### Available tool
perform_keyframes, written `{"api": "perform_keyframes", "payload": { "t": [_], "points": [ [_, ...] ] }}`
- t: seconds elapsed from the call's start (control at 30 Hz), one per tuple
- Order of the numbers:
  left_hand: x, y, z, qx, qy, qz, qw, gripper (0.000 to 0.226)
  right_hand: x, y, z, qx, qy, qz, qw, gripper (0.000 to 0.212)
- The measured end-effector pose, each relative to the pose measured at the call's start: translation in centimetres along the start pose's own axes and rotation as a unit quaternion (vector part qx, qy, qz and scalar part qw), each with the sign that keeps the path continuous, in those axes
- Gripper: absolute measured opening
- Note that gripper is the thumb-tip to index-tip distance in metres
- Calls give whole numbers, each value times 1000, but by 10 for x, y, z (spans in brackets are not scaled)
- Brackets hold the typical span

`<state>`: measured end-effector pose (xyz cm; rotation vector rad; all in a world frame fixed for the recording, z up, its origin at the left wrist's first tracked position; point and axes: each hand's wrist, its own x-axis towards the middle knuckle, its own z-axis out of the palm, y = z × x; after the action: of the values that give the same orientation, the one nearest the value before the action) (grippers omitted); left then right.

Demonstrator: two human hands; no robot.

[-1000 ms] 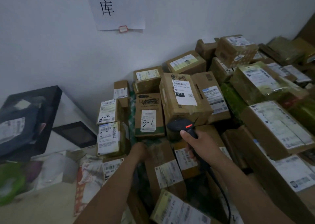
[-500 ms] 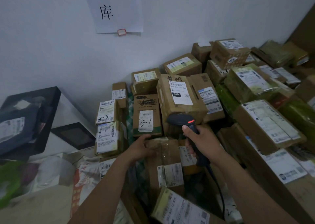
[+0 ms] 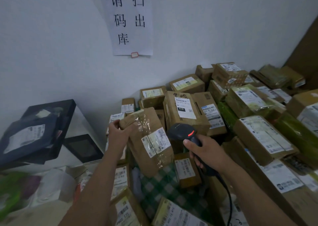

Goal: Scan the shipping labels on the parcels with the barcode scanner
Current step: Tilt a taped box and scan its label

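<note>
Fingers (image 3: 118, 124) of left hand (image 3: 118, 133) curled round top end of taped brown parcel (image 3: 148, 158). Half a second ago it lay flat in the pile; now it is lifted, upright and tilted, label (image 3: 155, 144) toward the scanner. Right hand (image 3: 209, 151) fingers (image 3: 194, 157) wrapped round barcode scanner (image 3: 180, 131), red light on, head just beside label. Cable (image 3: 229, 201) trails down.

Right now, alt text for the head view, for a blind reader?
The left hand holds a taped brown parcel tilted above a pile of labelled cardboard parcels, while the right hand grips a black barcode scanner beside its label. A paper sign hangs on the white wall above.
</note>
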<state>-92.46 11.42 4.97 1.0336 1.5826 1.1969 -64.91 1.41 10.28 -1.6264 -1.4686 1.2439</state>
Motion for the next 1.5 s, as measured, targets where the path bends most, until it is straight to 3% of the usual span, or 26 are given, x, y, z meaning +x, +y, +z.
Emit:
{"api": "perform_keyframes", "payload": {
  "t": [0.1, 0.23, 0.37, 0.5, 0.7, 1.07, 1.33, 1.43, 1.5],
  "points": [
    [8, 32, -1, 28, -22, 34, 999, 97, -5, -10, 2, -56, -14, -30, 998, 23],
    [15, 73, 5, 191, -53, 122, 973, 61, -11, -19, 6, -107, -41, -67, 991, 15],
    [19, 90, 11, 317, -108, 156, 929, 73, -16, -21, 12, -158, -71, -91, 981, 14],
    [19, 90, 10, 363, -135, 146, 910, 73, -20, -16, 16, -191, -86, -114, 971, 20],
    [17, 86, 10, 371, -152, 128, 907, 54, -28, -22, 12, -176, -102, -85, 975, 18],
    [14, 83, 12, 359, -156, 125, 912, 47, -30, -21, 13, -194, -98, -89, 972, 20],
    [13, 71, 9, 297, -109, 94, 944, 72, -33, -16, 2, -62, -37, -84, 994, 13],
    [10, 71, 10, 237, -105, 48, 965, 99, -32, -11, -6, 35, 17, -65, 997, 20],
    [11, 73, 15, 174, -105, 16, 979, 105, -31, -10, -12, 81, 57, -48, 994, 26]
  ]
}}
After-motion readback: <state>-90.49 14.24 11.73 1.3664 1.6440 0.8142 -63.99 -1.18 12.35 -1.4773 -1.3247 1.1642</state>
